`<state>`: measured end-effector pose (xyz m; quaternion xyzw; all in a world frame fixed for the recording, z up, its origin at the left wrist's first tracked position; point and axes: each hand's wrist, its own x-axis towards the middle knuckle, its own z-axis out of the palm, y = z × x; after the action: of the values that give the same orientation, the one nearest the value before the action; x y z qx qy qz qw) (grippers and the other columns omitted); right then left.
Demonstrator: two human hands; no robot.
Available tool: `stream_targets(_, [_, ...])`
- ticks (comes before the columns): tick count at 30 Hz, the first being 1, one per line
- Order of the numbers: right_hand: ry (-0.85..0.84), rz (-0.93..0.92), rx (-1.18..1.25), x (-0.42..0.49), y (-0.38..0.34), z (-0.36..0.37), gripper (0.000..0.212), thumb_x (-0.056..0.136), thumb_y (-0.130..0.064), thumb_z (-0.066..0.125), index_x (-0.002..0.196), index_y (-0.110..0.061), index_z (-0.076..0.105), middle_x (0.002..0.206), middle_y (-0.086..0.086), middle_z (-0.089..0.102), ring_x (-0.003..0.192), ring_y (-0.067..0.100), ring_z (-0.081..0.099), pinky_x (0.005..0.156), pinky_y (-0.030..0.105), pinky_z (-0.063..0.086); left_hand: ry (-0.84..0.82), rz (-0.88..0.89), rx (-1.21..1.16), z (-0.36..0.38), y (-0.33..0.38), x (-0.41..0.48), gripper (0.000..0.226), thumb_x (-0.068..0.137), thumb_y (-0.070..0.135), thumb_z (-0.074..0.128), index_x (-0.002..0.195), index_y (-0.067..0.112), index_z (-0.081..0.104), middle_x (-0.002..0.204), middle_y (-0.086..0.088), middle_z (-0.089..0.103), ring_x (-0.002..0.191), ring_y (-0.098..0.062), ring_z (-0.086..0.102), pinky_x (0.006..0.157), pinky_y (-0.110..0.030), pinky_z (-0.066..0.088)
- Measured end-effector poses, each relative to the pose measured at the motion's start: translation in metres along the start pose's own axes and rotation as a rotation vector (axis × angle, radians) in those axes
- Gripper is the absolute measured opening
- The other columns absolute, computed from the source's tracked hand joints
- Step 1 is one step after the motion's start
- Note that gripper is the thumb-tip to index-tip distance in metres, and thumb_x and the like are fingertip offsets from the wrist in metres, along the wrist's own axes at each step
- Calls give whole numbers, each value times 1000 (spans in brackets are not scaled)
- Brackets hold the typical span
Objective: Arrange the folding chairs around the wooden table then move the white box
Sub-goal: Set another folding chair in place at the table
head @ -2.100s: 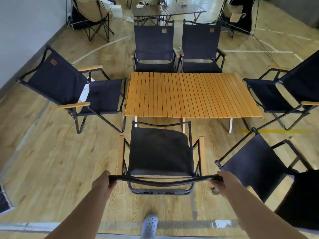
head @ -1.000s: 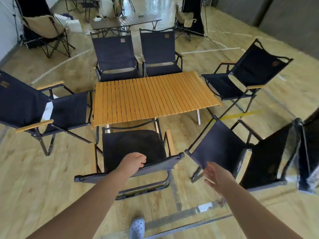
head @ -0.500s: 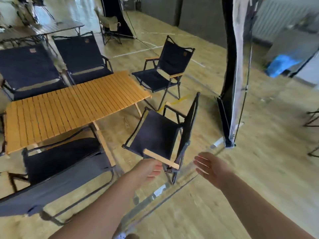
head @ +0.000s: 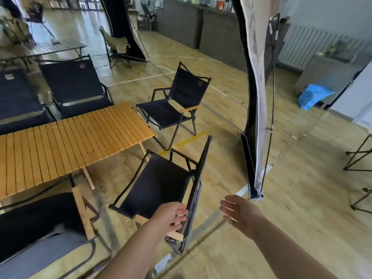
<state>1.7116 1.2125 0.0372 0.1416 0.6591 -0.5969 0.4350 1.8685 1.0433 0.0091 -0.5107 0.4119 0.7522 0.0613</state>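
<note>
**A:** From the head camera, where does the chair [head: 157,188] stand?

**B:** Just off the desk's [head: 70,141] near right corner, turned at an angle to it, not squared up. Its front rail is close to the desk's leg.

**A:** And the hands?

**B:** The left hand [head: 171,215] is on the chair's wooden armrest [head: 175,235], beside the backrest, with its fingers [head: 182,213] curled over the wood and grasping it. The right hand [head: 239,215] is in the air behind the backrest, touching nothing, its fingers released and spread.

**A:** How are the rest placed?

**B:** An end chair [head: 173,109] faces the desk's right end, two far chairs [head: 74,87] line the desk's far side, and a near chair [head: 40,228] sits at its near side. I cannot see the white box.

**A:** What could go wrong?

**B:** I think a pull on one armrest alone could twist the frame or start it folding. Swung in fast, the front rail could knock the desk's leg and shift the desk. Swung outward, the backrest could catch the fabric panel [head: 255,117] standing well off the desk's right.
</note>
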Motion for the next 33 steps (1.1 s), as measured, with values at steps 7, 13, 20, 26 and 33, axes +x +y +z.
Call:
stream_targets(7, [-31,-39,-90,69,-88,5,18,88,-20,61,102,-11,67,101,9,73,88,23,70,73,33,50,-32,-13,-101,29,54,30,27,103,21,44,105,6,66,117,-10,67,114,-25,61,100,-41,47])
stream_targets(13, [-59,16,-208,138,-128,24,14,87,-19,63,97,-11,68,92,10,68,80,25,66,68,33,49,128,4,-177,25,69,59,26,100,22,49,109,8,68,105,-8,74,102,-22,67,83,-40,56])
stream_targets(20, [-177,126,-450,224,-171,54,26,83,-23,70,101,-8,60,96,12,55,81,29,58,62,35,51,249,-28,-515,54,68,83,25,93,18,57,108,1,68,107,-15,72,103,-29,65,84,-47,55])
stream_targets(26, [-260,187,-650,282,-204,70,39,86,-25,69,117,-10,50,120,16,48,106,37,55,66,43,51,249,-50,-826,122,57,118,42,95,34,52,112,-2,64,111,-19,70,96,-31,67,78,-45,56])
stream_targets(33, [-373,306,-762,324,-199,75,36,87,-25,68,118,-19,50,136,15,39,91,36,55,80,47,51,446,-44,-1339,165,36,158,70,89,43,64,141,7,34,129,-26,48,109,-46,57,69,-55,52])
